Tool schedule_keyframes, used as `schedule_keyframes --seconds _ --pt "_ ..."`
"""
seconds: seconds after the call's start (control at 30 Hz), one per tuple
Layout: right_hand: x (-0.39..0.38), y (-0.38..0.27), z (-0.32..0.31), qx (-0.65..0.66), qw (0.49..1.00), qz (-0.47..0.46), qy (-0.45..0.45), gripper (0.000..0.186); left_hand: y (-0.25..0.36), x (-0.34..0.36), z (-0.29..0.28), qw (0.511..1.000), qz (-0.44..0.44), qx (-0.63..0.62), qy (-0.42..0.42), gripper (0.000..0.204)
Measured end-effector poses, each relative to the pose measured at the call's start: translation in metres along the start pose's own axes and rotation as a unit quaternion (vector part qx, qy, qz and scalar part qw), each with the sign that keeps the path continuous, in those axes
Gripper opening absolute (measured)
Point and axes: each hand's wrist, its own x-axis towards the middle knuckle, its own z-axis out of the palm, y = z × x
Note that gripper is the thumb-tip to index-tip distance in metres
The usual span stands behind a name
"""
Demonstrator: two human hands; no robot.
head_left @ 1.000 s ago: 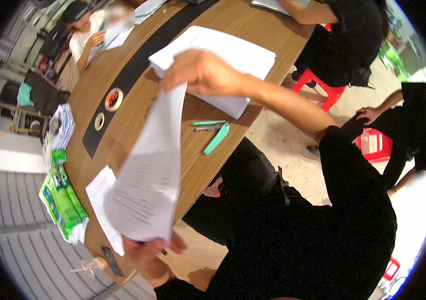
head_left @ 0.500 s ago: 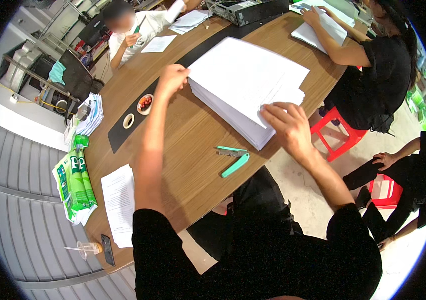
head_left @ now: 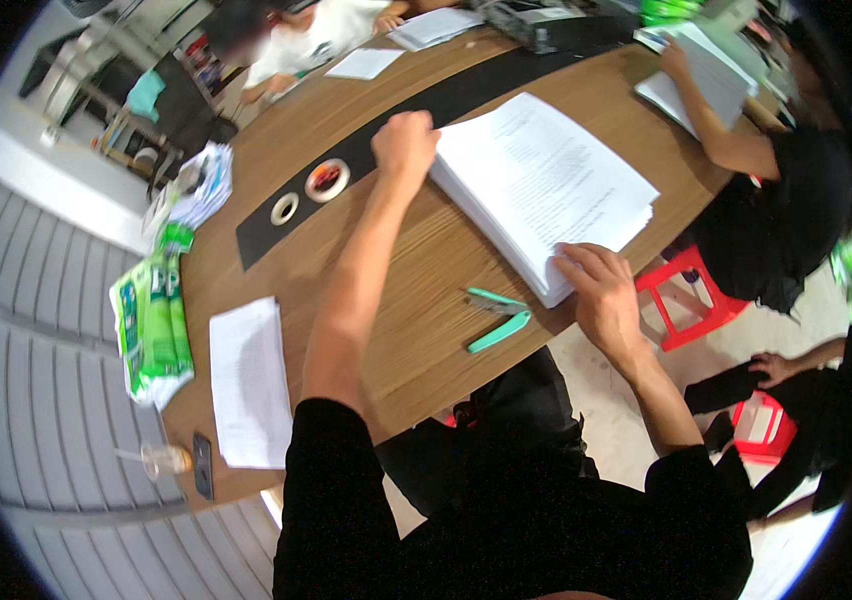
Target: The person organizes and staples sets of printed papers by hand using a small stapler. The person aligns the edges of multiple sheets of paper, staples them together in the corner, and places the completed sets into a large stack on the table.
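Observation:
A thick stack of printed paper (head_left: 546,175) lies slanted on the wooden table in front of me. My left hand (head_left: 406,145) is closed at its far left corner, fingers curled round the edge. At the near right corner, my right hand (head_left: 601,290) bends its fingers over the top sheet; its thumb is hidden. Just below the stack rests a mint-green hinged tool (head_left: 501,322), spread in a V with a grey metal part between its arms; neither hand touches it.
Left of my left arm are two tape rolls (head_left: 327,180), a thinner paper pile (head_left: 248,385), a green plastic pack (head_left: 158,325), a phone (head_left: 203,466) and a clear cup (head_left: 161,460). Co-workers sit at the far side and right, near a red stool (head_left: 691,300).
The top sheets, raised and shifted before, now lie down nearly flush with the stack. Both hands stay at its corners. My view has shifted, and the co-worker at the far side has leaned.

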Motion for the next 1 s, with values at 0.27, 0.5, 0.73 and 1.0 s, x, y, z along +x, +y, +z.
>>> schedule_keyframes --seconds 0.27,0.5,0.73,1.0 --pt "0.011 -0.056 -0.021 -0.018 0.997 0.033 0.063 0.037 0.038 -0.146 -0.082 0.977 0.100 -0.178 0.065 0.027" --pt "0.051 -0.202 -0.002 0.232 0.959 -0.149 -0.065 0.029 -0.039 -0.385 -0.179 0.980 -0.045 -0.173 0.093 0.031" --pt "0.077 -0.342 0.141 0.356 0.815 -0.400 -0.222 0.041 -0.142 -0.513 -0.189 0.916 -0.298 -0.029 0.267 0.025" --pt "0.065 -0.355 0.203 0.317 0.821 -0.361 -0.308 0.053 -0.131 -0.518 -0.180 0.928 -0.258 -0.059 0.262 0.023"
